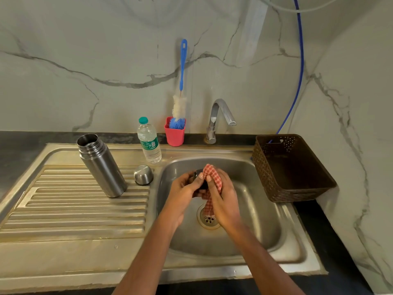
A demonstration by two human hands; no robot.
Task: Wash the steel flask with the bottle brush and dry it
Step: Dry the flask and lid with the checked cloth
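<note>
The steel flask (101,165) stands open-mouthed on the ribbed drainboard, left of the basin. Its steel cup lid (143,174) sits upside down beside it. Over the sink basin (251,209), my left hand (184,192) grips a small dark stopper (197,175). My right hand (223,196) holds a red checked cloth (212,177) wrapped against that stopper; the cloth's tail hangs toward the drain. The bottle brush (180,99), blue-handled with white and blue bristles, stands head down in a red cup (174,135) against the wall.
A plastic water bottle (148,141) stands behind the cup lid. The tap (221,118) arches over the basin's back edge, with no water running. A brown perforated basket (291,169) sits on the counter to the right. A blue hose (299,60) runs down the wall.
</note>
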